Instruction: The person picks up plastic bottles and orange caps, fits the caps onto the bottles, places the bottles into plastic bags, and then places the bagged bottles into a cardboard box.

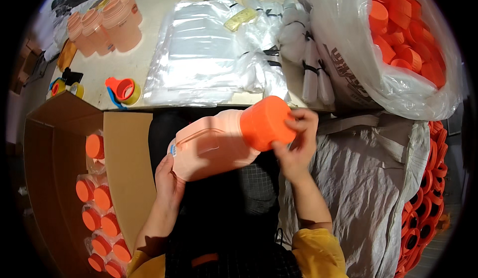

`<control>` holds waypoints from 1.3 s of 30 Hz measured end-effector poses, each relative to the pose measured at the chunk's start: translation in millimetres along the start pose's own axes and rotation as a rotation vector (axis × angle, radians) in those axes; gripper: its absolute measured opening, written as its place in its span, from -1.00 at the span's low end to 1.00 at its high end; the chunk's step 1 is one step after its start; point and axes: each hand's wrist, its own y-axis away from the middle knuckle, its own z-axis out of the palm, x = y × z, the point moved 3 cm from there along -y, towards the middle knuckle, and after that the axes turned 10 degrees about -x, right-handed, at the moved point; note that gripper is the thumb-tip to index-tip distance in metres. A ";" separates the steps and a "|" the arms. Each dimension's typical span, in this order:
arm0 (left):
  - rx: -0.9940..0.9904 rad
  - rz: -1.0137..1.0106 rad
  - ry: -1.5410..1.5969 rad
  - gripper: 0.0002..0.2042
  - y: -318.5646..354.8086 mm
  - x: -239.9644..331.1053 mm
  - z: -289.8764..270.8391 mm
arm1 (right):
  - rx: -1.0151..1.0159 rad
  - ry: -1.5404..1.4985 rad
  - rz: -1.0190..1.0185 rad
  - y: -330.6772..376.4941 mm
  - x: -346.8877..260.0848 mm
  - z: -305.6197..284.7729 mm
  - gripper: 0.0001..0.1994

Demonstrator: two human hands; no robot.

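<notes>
A peach plastic bottle (209, 146) with a moulded handle lies tilted across my lap, its neck end up to the right. My left hand (170, 178) grips its base, beside a small blue-and-white label. Over the neck sits a wide orange cap (267, 123). Fingers and thumb of my right hand (298, 146) are closed round the cap's outer end. Whether the cap is fully seated cannot be told.
An open cardboard box (128, 178) at left holds several orange-capped bottles. Peach bottles without caps (122, 29), a tape dispenser (124, 89) and clear plastic bags (199, 54) are on the table (157, 19). A plastic sack (348, 44) of orange caps stands right, above red-orange rings (423, 210).
</notes>
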 end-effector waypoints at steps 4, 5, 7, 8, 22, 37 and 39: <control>-0.019 -0.097 0.007 -0.56 17.3 -12.9 -4.4 | -0.199 -0.413 0.093 -21.3 -11.4 3.5 -0.59; -0.015 -0.119 0.025 -0.56 19.4 -17.6 -4.0 | -0.250 -0.299 -0.006 -19.5 -14.3 3.5 -0.58; -0.004 -0.184 0.099 -0.58 22.2 -24.7 -1.0 | -0.269 -0.202 -0.107 -17.1 -22.0 3.9 -0.54; 0.017 -0.211 0.151 -0.59 27.3 -22.1 -0.6 | -0.354 -0.168 -0.095 -22.9 -31.5 8.7 -0.47; -0.521 0.300 -0.883 -0.63 -43.9 35.1 137.5 | -0.527 -0.059 0.625 143.9 -5.5 2.2 -0.36; -0.828 0.252 -1.676 -0.35 14.9 -17.4 84.8 | -0.014 1.682 1.384 213.0 -47.0 -517.8 -0.73; -0.674 0.273 -1.613 -0.39 23.1 -23.1 87.0 | -0.089 1.741 1.336 209.0 -45.4 -511.9 -0.71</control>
